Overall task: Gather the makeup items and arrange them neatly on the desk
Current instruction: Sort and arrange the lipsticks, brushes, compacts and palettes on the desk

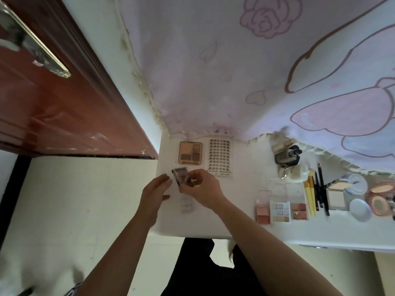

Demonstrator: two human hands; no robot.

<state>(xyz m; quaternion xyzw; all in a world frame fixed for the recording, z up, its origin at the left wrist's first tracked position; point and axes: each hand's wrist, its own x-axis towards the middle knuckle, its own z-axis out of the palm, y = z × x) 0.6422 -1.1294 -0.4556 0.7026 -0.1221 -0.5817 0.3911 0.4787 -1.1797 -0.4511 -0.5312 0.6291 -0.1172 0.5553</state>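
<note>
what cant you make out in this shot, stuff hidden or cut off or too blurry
All in the head view:
1. The dark bit beside the small palette that the right hand holds: covered by its fingers, unidentifiable.
2. The pale item on the desk below the hands: blurred, washed out.
3. The things at the right edge: cut off by the frame.
4. Whether the left hand touches the palette: cannot tell.

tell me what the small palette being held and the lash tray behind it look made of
Small palette: probably hard plastic, glossy, with a see-through edge catching light round mauve powder. Lash tray: likely thin clear plastic over white card, flat and smooth, printed lettering at its near end.
</note>
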